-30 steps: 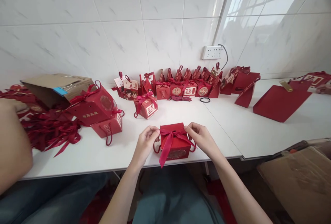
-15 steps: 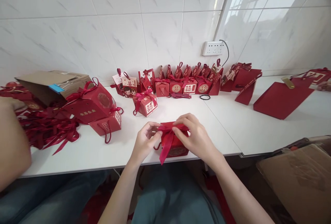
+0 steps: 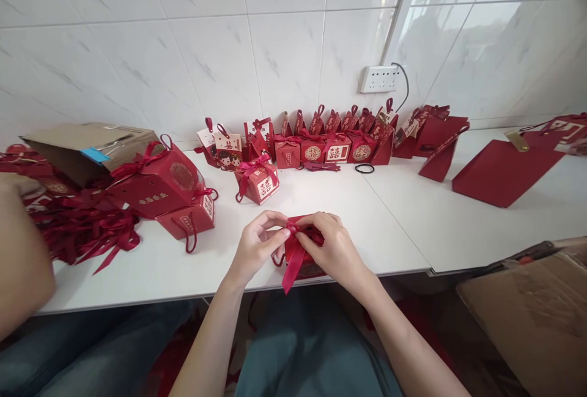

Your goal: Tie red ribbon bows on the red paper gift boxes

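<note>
A small red gift box (image 3: 308, 270) stands at the table's front edge, mostly covered by my hands. Across its top runs a red ribbon (image 3: 293, 267), looped near the middle, with one tail hanging down the front. My left hand (image 3: 260, 243) pinches the ribbon from the left, thumb and forefinger closed at the loop. From the right, my right hand (image 3: 331, 243) has its thumb and fingers closed on the ribbon beside the same loop. A dark red cord handle (image 3: 277, 259) sticks out at the box's left side.
Behind stands a finished-looking box with a bow (image 3: 259, 181), and a row of red boxes (image 3: 337, 149) lines the wall. At left are stacked boxes (image 3: 186, 216), a ribbon heap (image 3: 87, 232) and another person's arm (image 3: 22, 250). A cardboard carton (image 3: 527, 317) is at lower right.
My right hand has moved left, closer to my left hand, and its fingers now meet at the ribbon's middle. A small loop now shows between the hands.
</note>
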The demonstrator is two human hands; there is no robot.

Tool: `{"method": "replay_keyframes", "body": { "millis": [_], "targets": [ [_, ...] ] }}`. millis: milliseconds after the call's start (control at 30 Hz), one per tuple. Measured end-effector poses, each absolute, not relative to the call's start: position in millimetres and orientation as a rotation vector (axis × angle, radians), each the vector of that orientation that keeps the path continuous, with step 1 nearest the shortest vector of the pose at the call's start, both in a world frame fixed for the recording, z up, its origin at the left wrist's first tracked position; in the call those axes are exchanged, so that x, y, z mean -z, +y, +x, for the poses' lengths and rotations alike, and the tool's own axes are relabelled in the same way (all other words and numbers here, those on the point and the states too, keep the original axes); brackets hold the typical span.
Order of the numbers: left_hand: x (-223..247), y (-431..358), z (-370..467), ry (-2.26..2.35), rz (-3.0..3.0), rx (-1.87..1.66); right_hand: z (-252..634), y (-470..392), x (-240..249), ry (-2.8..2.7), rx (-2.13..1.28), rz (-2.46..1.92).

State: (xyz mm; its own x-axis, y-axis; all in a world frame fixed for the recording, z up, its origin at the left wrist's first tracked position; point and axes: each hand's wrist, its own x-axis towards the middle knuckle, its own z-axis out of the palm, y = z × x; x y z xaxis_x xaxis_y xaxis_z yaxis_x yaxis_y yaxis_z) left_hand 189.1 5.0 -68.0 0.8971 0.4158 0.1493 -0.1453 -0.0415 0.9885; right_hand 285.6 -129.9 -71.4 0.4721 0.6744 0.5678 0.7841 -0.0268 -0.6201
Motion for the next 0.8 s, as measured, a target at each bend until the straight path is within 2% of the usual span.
{"method": "replay_keyframes", "body": {
  "millis": [800],
  "targets": [
    [73.6, -7.5, 192.3, 0.308, 1.344, -0.442, 284.0, -133.0, 85.4, -1.186, 0.322, -1.65]
  ]
}}
